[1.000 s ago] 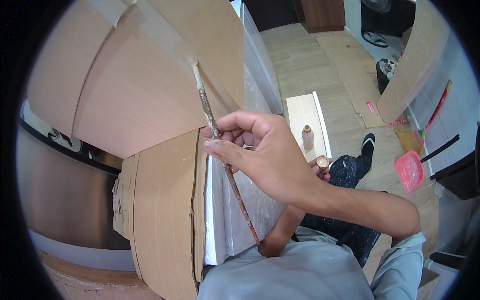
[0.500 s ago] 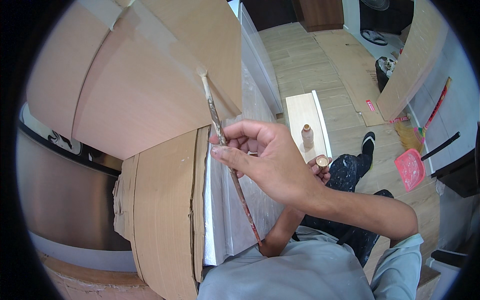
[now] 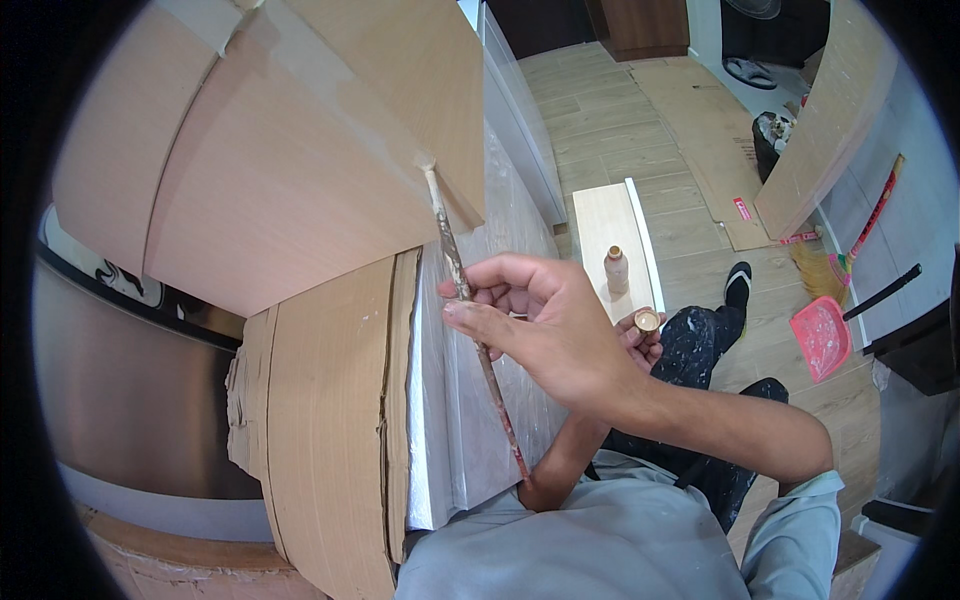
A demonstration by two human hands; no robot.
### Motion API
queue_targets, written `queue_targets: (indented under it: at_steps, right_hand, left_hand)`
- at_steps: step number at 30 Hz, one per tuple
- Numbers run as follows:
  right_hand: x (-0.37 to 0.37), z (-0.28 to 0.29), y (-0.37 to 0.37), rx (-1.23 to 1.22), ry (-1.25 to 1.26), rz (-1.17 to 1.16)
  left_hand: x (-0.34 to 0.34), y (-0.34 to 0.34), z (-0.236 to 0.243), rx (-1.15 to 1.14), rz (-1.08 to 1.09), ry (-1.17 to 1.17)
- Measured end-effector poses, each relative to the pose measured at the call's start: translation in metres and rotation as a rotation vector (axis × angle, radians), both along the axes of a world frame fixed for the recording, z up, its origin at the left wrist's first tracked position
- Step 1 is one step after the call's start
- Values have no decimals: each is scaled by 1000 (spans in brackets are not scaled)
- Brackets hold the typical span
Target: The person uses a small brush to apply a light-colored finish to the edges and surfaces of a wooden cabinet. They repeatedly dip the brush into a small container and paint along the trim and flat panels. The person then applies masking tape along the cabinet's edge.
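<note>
A thin paintbrush [image 3: 452, 262] with a paint-smeared handle is pinched between the thumb and fingers of my right hand [image 3: 545, 315]. Its pale bristle tip is against the wood-toned cabinet panel [image 3: 330, 150], close to the panel's lower right corner, where a lighter streak runs up the surface. Beneath my right forearm my left arm crosses over. My left hand [image 3: 645, 345], partly covered, is closed around a small round gold-rimmed container [image 3: 647, 321] with pale stuff inside. Past that hand, a small bottle [image 3: 616, 268] with a brown cap stands on a light wooden board [image 3: 592, 215].
Folded cardboard [image 3: 330, 400] covers a surface beside a steel-fronted appliance [image 3: 140, 370] at the left. Plastic-wrapped panels [image 3: 490, 410] stand near my body. To the right are a pink dustpan [image 3: 822, 340], a broom [image 3: 875, 215] and a black bag [image 3: 770, 140]. Flat cardboard [image 3: 690, 130] lies on the floor.
My right hand and the brush have shifted slightly right and down, with the tip lower on the panel. My left hand and its container have hardly moved.
</note>
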State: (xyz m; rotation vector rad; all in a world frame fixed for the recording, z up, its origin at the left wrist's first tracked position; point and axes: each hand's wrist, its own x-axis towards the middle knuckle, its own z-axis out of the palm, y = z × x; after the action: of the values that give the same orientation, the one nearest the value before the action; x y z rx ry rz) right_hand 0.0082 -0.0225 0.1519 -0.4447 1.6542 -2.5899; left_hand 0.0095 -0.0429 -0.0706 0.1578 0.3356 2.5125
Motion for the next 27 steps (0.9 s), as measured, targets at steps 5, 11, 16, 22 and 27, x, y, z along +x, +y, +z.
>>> queue_targets:
  at_steps: [5, 11, 16, 22, 27]
  right_hand:
    - [2, -8, 1, -10, -10, -1]
    - [4, -19, 1, 8, -31, 3]
    - [17, -30, 3, 102, 25, -29]
    - [18, -10, 5, 129, 170, -43]
    - [2, 25, 3, 83, 255, -33]
  left_hand:
    - [1, 0, -3, 7, 9, 4]
    - [1, 1, -4, -7, -1, 0]
    - [2, 2, -2, -42, 17, 12]
    - [5, 3, 1, -72, 23, -15]
    - [2, 1, 3, -57, -9, -22]
